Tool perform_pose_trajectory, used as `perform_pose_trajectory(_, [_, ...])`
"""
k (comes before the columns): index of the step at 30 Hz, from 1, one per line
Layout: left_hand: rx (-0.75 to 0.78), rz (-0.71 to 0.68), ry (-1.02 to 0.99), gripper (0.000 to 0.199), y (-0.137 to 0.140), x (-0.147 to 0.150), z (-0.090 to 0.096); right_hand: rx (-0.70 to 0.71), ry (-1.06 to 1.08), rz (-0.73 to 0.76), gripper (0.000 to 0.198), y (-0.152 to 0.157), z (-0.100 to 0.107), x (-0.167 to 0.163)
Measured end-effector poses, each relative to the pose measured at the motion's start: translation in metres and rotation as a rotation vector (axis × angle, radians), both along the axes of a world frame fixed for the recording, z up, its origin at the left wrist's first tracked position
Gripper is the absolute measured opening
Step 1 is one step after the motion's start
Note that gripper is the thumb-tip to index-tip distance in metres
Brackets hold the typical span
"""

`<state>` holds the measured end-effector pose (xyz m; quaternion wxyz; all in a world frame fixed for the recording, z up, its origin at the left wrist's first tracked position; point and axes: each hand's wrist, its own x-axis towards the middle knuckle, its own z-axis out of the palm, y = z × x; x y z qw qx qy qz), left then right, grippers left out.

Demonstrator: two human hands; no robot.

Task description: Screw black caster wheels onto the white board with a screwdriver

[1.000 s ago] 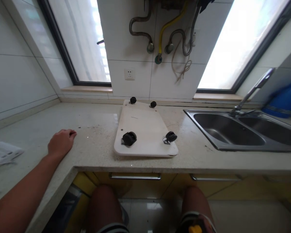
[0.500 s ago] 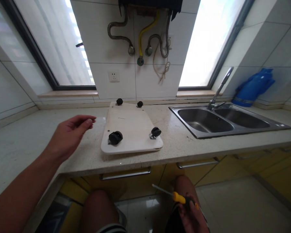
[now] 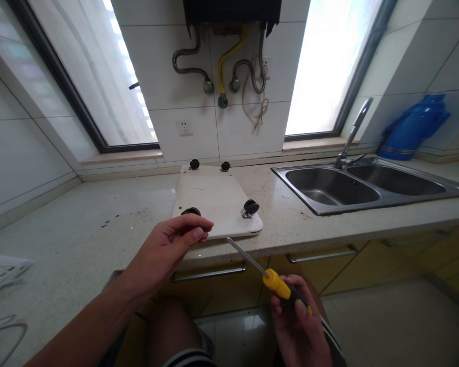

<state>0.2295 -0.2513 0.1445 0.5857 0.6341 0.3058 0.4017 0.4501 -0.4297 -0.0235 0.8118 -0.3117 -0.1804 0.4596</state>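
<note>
My right hand [image 3: 300,326] is wrapped round the handle of a yellow-and-black screwdriver [image 3: 277,283], its metal shaft pointing up and left toward my left fingertips. My left hand [image 3: 170,247] is held in a pinch in front of the board's near edge; anything between the fingertips is too small to make out. Behind it a white board [image 3: 214,196] lies on the counter with black casters pointing up at its corners. The near right caster [image 3: 251,206] stands on a metal plate. My left hand partly hides the near left caster [image 3: 192,210].
Small dark pieces [image 3: 110,222] lie on the counter [image 3: 137,196] to the left, with a white object [image 3: 5,270] farther left. A double sink [image 3: 313,208] with a faucet [image 3: 354,130] and a blue thermos flask [image 3: 415,127] are right. Drawer handles [image 3: 210,274] stick out below.
My left hand has moved right and down, in front of the board's near left corner. My right hand has raised the screwdriver, bringing its tip near the left fingers. The view has shifted left.
</note>
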Motion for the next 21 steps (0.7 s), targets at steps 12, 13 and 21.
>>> perform_pose_trajectory(12, [-0.064, -0.121, -0.126, 0.019, -0.008, 0.002, -0.001, 0.053, -0.108, -0.043, 0.031, 0.005, 0.015, -0.013])
perform_pose_trajectory(13, [-0.064, -0.126, -0.125, 0.018, -0.008, 0.003, -0.002, 0.054, -0.107, -0.049, 0.031, 0.006, 0.014, -0.014])
perform_pose_trajectory(21, [-0.073, -0.171, -0.040, 0.021, -0.007, 0.004, -0.006, -0.011, -0.086, -0.043, 0.039, 0.002, 0.001, -0.012])
